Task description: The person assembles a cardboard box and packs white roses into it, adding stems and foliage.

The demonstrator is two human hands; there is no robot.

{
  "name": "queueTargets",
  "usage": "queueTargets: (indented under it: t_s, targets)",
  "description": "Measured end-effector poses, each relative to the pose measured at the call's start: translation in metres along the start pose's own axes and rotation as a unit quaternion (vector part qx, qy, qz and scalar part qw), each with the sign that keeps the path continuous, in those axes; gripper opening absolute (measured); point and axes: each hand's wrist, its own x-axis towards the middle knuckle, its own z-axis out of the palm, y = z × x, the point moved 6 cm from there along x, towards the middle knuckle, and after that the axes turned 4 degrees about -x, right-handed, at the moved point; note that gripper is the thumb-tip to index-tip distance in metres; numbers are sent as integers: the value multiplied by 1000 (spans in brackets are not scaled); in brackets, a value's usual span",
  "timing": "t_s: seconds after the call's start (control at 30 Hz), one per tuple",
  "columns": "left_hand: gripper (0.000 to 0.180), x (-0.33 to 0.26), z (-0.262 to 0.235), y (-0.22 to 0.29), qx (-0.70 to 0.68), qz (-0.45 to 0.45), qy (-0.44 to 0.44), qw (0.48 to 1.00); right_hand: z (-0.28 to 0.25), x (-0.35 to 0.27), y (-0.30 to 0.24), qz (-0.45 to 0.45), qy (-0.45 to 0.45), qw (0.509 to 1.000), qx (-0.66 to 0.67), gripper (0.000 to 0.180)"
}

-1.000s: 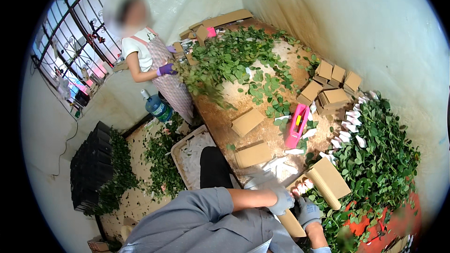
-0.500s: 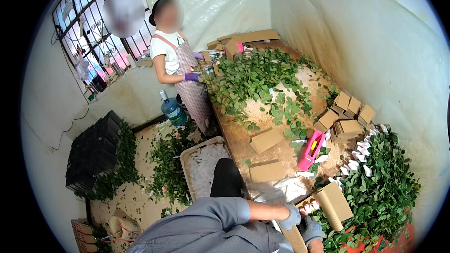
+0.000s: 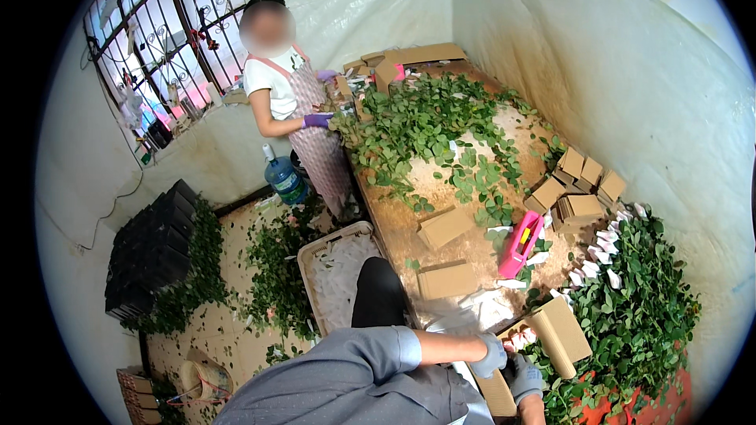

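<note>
My left hand [image 3: 492, 356], in a grey glove on a grey-sleeved arm, reaches across to the near end of a brown cardboard wrap [image 3: 561, 334] at the table's front right. Pale pink flower buds [image 3: 516, 340] show inside the wrap, right by the fingers. My right hand [image 3: 526, 378], also gloved, grips the wrap's lower edge just beside the left hand. Both hands look closed on the cardboard, though they are small in view. A dense heap of green stems with white-wrapped buds [image 3: 638, 307] lies right of the wrap.
A pink tool [image 3: 520, 245] and flat cardboard pieces [image 3: 446, 279] lie on the brown table [image 3: 402, 224]. Folded cartons [image 3: 579, 189] are stacked by the right wall. Another person in an apron [image 3: 303, 122] sorts a leafy pile [image 3: 425, 122] at the far end. A white crate [image 3: 335, 279], a water bottle [image 3: 282, 177] and black crates [image 3: 150, 248] stand on the floor.
The view has swung upward, so the table and the other person sit lower in the frame. My hands stay together at the cardboard wrap. The other person keeps working at the leafy pile.
</note>
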Motion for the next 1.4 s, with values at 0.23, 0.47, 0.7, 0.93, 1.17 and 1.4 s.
queueTargets:
  t_s: [0.23,0.47,0.7,0.93,1.17,1.4]
  targets:
    - [37,-5,-3,4,15,-4,16,1000,-6,-4,-7,6,3,1000,7,37]
    - [38,-6,-5,7,9,4,13,1000,-7,-6,-6,5,2,1000,2,35]
    - [38,-1,-2,3,7,0,7,1000,2,-3,4,-3,12,1000,5,35]
    - [37,-3,-4,3,5,-4,1,1000,-2,-3,-1,3,9,1000,16,36]
    - [36,1,-1,3,14,0,17,1000,-3,-3,0,-4,19,999,37,34]
    - [37,-2,-4,7,25,10,23,999,6,-2,10,8,28,996,86,30]
